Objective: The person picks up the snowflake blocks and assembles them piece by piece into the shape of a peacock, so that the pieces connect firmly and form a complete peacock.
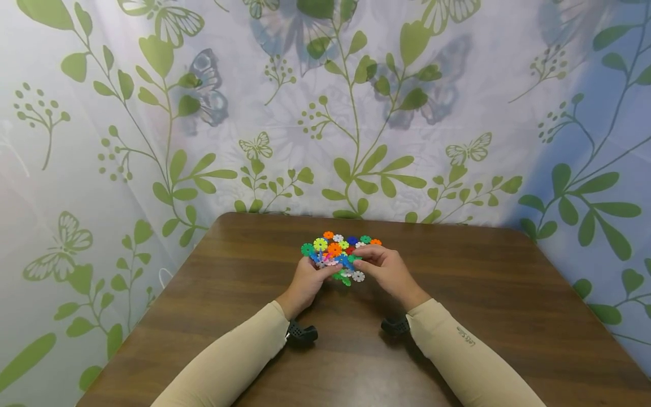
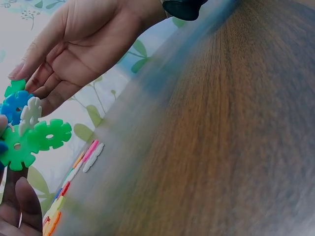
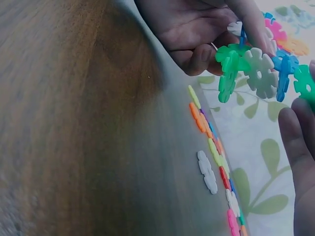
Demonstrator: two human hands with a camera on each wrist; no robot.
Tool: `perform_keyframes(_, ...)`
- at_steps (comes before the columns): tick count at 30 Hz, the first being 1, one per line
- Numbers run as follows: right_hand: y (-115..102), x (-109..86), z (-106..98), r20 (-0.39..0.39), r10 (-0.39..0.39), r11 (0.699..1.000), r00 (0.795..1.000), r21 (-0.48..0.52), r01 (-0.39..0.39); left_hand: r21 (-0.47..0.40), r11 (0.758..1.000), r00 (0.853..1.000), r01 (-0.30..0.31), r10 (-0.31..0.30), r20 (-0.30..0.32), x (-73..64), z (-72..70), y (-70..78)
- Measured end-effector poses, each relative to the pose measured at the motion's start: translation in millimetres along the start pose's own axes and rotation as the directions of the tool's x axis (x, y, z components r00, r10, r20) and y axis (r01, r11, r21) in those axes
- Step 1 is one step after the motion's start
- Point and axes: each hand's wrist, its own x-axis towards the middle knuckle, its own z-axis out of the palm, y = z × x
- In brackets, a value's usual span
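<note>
My left hand grips a joined cluster of notched plastic snowflake discs. In the left wrist view, light green discs and a white disc show in this cluster, fitted edge to edge at angles. My right hand pinches a green disc at the cluster's right end, beside a blue disc that it seems to touch. Whether the green disc is fully slotted in cannot be told. Pink and orange discs are partly hidden behind my left hand's fingers.
Loose discs in several colours lie flat on the brown wooden table beyond my hands, among them an orange disc and a dark blue disc. One white disc lies nearer me. A leaf-patterned curtain hangs behind the table.
</note>
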Motion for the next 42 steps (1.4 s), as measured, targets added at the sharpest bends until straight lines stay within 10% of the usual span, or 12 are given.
perform_keyframes(13,1,0.5,-4,0.062,0.026,0.996,0.998,0.082,-0.031,-0.014,1.0,0.999,-0.017,0.017,0.044,-0.2,-0.3,1.4)
perform_keyframes(32,-1,-2.0,1,0.026,0.031,0.999,0.999,-0.017,-0.031,0.205,0.977,0.998,-0.062,0.058,0.025,-4.8,2.3,1.4)
perform_keyframes(42,-1,0.2,-3,0.008,0.035,0.998,0.999,-0.048,-0.035,0.032,0.998,0.998,-0.052,0.051,0.032,-3.4,8.0,2.8)
